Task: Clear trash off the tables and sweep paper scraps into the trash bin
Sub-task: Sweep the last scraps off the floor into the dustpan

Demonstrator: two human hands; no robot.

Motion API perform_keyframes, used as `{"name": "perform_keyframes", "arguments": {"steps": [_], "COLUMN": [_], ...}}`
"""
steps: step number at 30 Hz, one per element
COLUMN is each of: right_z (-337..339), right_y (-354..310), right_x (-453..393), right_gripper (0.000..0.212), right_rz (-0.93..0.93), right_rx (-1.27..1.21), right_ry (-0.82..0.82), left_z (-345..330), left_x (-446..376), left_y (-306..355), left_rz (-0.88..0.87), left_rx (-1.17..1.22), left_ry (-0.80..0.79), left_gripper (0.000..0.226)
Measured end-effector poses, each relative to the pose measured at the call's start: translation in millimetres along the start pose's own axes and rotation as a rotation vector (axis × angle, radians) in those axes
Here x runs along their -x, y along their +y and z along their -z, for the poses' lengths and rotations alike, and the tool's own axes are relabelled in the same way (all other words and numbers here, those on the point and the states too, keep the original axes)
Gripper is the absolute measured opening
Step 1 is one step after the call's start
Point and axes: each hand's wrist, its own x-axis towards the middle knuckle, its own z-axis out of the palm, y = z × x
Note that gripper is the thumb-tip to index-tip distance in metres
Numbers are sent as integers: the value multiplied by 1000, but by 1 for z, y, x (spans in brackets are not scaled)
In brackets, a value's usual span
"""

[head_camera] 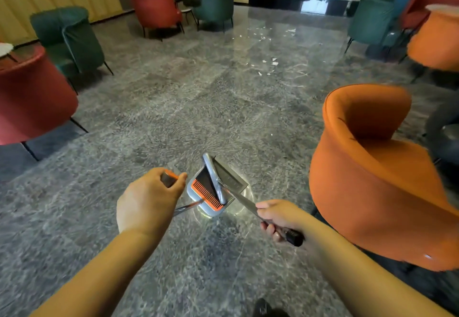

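White paper scraps [269, 62] are lying well ahead on the grey floor [124, 123], up-right of both hands | left hand [149, 202] is gripping the dustpan [211, 192] handle | right hand [280, 219] is clenching the broom [242, 198] shaft, angled toward them, nearer.

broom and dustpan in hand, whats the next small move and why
Probably walk forward to the paper scraps ahead. The left hand grips the dustpan handle, the right hand the broom handle, and the scraps lie well beyond both.
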Motion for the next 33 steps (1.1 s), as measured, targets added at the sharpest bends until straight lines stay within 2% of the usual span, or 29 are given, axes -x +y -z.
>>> {"name": "perform_keyframes", "arguments": {"steps": [4,11,19,27,33], "right_z": [17,63,111,152,188], "right_y": [-55,-170,-291,-397,-481], "right_x": [-57,-158,-247,-351,-429], "right_gripper": [36,23,29,31,33], "right_rz": [-5,-39,-18,1,-5], "right_rx": [12,-1,-2,-17,-161], "right_ry": [22,-8,-7,36,122], "left_z": [-27,-89,-132,-183,-226], "left_x": [-75,-216,-354,-511,-641], "left_y": [9,44,90,127,165], "left_rz": [7,20,65,27,-66], "left_rx": [-23,-24,1,-27,-48], "left_ry": [-8,-8,-10,-56,-93], "left_gripper": [31,33,31,32,33]}}
